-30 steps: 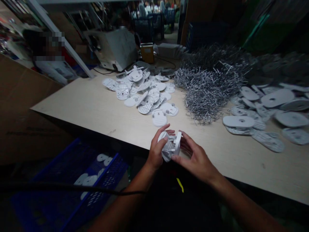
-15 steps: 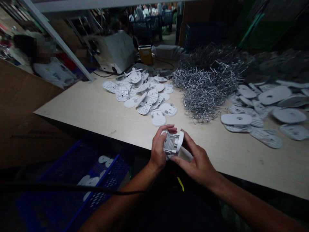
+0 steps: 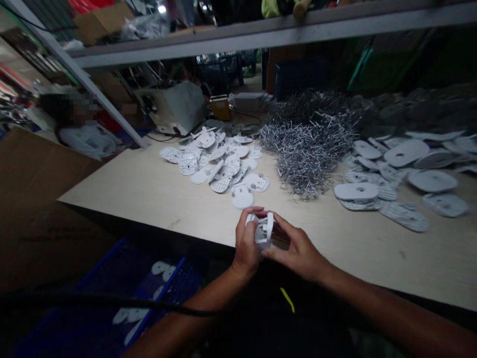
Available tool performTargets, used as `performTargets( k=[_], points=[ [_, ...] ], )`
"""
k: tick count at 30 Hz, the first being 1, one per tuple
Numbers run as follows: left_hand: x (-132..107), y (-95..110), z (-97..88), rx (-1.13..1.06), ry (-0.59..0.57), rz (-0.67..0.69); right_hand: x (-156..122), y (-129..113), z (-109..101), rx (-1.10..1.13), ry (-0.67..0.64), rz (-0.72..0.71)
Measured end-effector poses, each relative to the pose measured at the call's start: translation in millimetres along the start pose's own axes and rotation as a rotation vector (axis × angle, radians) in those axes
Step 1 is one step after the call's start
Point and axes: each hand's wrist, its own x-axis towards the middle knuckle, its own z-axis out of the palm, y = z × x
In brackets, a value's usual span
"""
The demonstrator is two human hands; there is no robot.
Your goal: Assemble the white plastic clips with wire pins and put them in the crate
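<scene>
Both my hands hold a white plastic assembly [image 3: 264,230] over the near edge of the table. My left hand [image 3: 246,244] wraps round its left side, fingers curled over the top. My right hand [image 3: 296,250] pinches the right-hand flat piece between thumb and fingers, pressing it against the other. The two pieces stand on edge, close together. Just beyond them on the table lies a single white plastic plate [image 3: 242,196].
A heap of white plastic plates [image 3: 216,159] lies mid-table, a tangle of metal wire pieces [image 3: 309,144] right of it, larger oval plates [image 3: 395,169] farther right. A blue crate [image 3: 122,298] with some white parts sits below left. A person [image 3: 82,129] sits at far left.
The two white pieces have been brought closer together between my hands. The camera has tilted up, so a shelf rail now shows at the top.
</scene>
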Motion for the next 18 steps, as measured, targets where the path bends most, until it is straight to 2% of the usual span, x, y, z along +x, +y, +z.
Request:
performTargets(
  k=[4, 8, 10, 13, 15, 18],
  points=[
    [0.0, -5.7, 3.9, -0.037, -0.008, -0.029, 1.6, 5.6, -3.3, 0.026, 0.022, 0.005],
    [15.7, -23.3, -0.4, -0.279, -0.063, -0.167, -1.4, 14.1, -29.6, -0.057, -0.046, 0.046],
    [32.7, -31.1, -5.8, -0.35, -0.059, -0.251, -3.2, 14.9, -50.0, -0.232, -0.072, 0.05],
    [65.3, -38.9, -9.1, -0.257, -0.104, -0.438, -4.7, 13.4, -76.1, -0.506, -0.13, 0.003],
    [88.6, -42.7, -4.8, -0.188, -0.193, -0.555, -4.9, 13.4, -85.6, -0.605, -0.19, -0.049],
    [123.0, -46.1, 6.2, -0.144, -0.293, -0.631, -4.5, 16.6, -89.3, -0.671, -0.216, -0.091]
  ],
)
